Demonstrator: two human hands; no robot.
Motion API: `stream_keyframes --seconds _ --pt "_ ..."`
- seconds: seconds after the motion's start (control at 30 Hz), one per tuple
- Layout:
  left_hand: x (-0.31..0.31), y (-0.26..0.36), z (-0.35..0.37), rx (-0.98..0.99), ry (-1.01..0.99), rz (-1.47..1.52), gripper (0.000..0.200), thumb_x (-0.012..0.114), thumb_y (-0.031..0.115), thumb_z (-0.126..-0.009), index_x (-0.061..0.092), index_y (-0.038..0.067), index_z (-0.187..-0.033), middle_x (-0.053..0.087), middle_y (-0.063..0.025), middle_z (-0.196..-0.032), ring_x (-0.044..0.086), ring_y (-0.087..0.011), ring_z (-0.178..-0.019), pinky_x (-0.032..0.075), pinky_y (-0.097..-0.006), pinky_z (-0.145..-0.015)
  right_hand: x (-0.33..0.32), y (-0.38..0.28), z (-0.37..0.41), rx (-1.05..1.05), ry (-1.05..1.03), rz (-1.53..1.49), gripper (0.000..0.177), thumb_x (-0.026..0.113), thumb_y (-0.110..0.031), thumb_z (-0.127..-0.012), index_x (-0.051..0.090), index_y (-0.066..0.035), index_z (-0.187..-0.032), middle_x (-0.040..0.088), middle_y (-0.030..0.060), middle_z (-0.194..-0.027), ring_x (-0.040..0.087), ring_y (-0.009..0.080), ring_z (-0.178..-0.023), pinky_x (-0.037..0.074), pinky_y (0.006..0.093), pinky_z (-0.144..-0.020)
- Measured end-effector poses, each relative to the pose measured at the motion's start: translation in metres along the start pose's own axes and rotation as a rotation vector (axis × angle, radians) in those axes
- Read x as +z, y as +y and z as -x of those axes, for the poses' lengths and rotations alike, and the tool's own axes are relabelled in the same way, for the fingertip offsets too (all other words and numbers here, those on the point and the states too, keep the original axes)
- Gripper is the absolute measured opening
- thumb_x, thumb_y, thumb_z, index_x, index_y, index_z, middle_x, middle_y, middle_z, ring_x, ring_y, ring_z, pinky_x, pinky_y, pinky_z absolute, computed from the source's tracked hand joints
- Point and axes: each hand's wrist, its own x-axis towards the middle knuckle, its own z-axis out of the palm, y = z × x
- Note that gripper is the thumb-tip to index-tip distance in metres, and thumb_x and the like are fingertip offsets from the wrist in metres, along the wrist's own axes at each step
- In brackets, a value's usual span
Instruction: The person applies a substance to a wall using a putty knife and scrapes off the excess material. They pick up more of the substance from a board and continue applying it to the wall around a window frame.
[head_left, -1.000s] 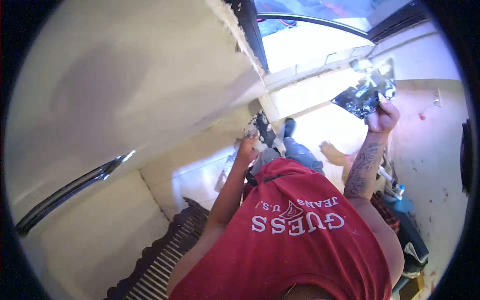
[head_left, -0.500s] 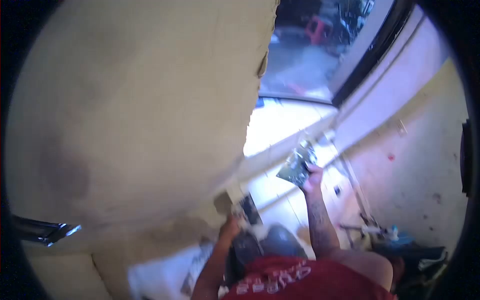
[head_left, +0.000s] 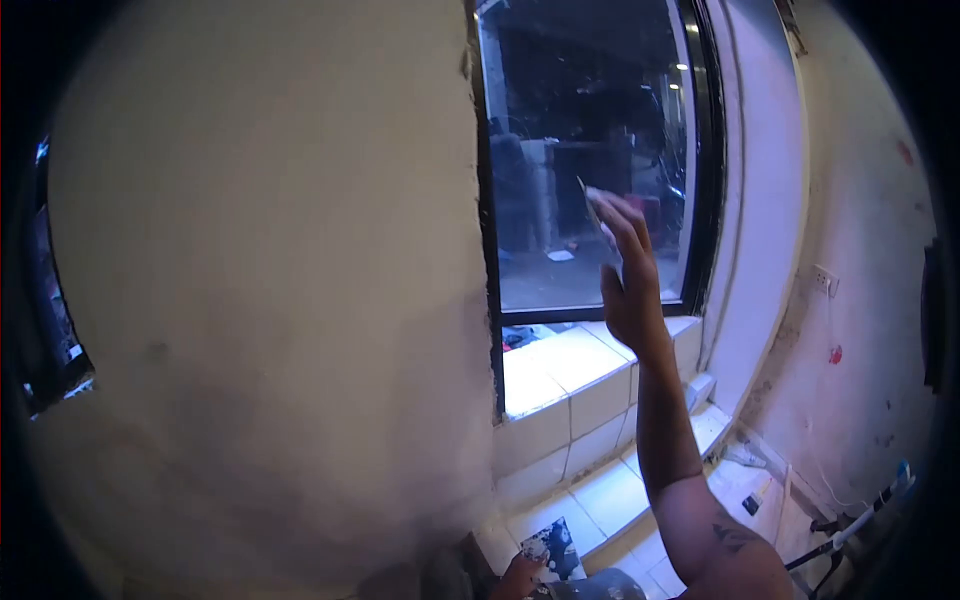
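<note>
My right hand [head_left: 632,265] is raised in front of the window, thumb apart from the long fingers. It holds a thin scraper blade [head_left: 588,203], seen almost edge-on, with its tip slanting up and left; the palm hides most of the tool. Low in the view, my left hand [head_left: 520,577] grips a dark flat scraper plate [head_left: 560,547] smeared with white paste. The lower part of that hand is cut off by the frame. A broad beige plastered wall [head_left: 270,250] fills the left side.
A black-framed window [head_left: 585,315] stands right of the wall's rough edge, above a white tiled ledge [head_left: 560,370]. Tiled steps [head_left: 600,500] lie below. On the right wall is a socket [head_left: 825,280]; a pole-like tool [head_left: 850,535] leans at the lower right.
My right hand has risen from low over the tiles to window height, its blade turning edge-on. My left hand stays low with its plate. The view has tilted upward.
</note>
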Motion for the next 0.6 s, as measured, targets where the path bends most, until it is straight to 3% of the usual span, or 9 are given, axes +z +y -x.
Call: stream_keyframes --seconds 0.07,0.3,0.4,0.53,0.6 --pt "-0.012 0.019 -0.010 0.283 0.107 -0.354 0.058 0.065 0.006 -0.064 0.047 0.008 -0.119 0.056 -0.0169 -0.096 0.052 -0.0298 -0.094 0.039 -0.0393 -0.086 0.013 0.002 -0.043 -0.089 0.066 -0.059 0.067 0.041 0.021 -0.061 0.042 -0.009 -0.121 0.044 0.0163 -0.117 0.040 0.0337 -0.114 0.034 0.0403 -0.095" --pt "-0.026 0.010 -0.020 0.001 -0.076 -0.190 0.059 0.065 0.006 -0.063 0.046 0.009 -0.119 0.056 -0.0172 -0.097 0.051 -0.0303 -0.094 0.039 -0.0393 -0.086 0.033 0.023 -0.180 -0.256 0.145 0.208 0.064 0.052 0.016 -0.060 0.047 -0.011 -0.118 0.048 0.0130 -0.113 0.045 0.0318 -0.108 0.038 0.0426 -0.089" --pt "-0.026 -0.002 -0.023 -0.023 -0.102 -0.197 0.060 0.065 0.006 -0.063 0.046 0.009 -0.119 0.056 -0.0174 -0.097 0.051 -0.0304 -0.094 0.038 -0.0392 -0.086 0.041 0.017 -0.194 -0.388 0.153 0.289 0.068 0.045 0.020 -0.060 0.044 -0.011 -0.120 0.045 0.0112 -0.118 0.046 0.0305 -0.108 0.043 0.0379 -0.087" --pt "-0.030 -0.019 -0.034 -0.039 -0.130 -0.207 0.060 0.065 0.006 -0.062 0.046 0.009 -0.119 0.056 -0.0175 -0.097 0.051 -0.0307 -0.094 0.038 -0.0392 -0.086 0.034 0.001 -0.198 -0.335 0.105 0.338 0.053 0.046 0.016 -0.067 0.045 -0.001 -0.116 0.046 0.0154 -0.114 0.043 0.0309 -0.107 0.038 0.0384 -0.089" --pt "-0.034 -0.024 -0.034 -0.045 -0.145 -0.203 0.060 0.065 0.006 -0.062 0.046 0.009 -0.119 0.056 -0.0176 -0.097 0.051 -0.0308 -0.094 0.038 -0.0392 -0.086 0.037 0.004 -0.200 -0.317 0.115 0.338 0.055 0.048 0.015 -0.065 0.044 -0.002 -0.117 0.045 0.0152 -0.115 0.042 0.0307 -0.107 0.038 0.0391 -0.089"
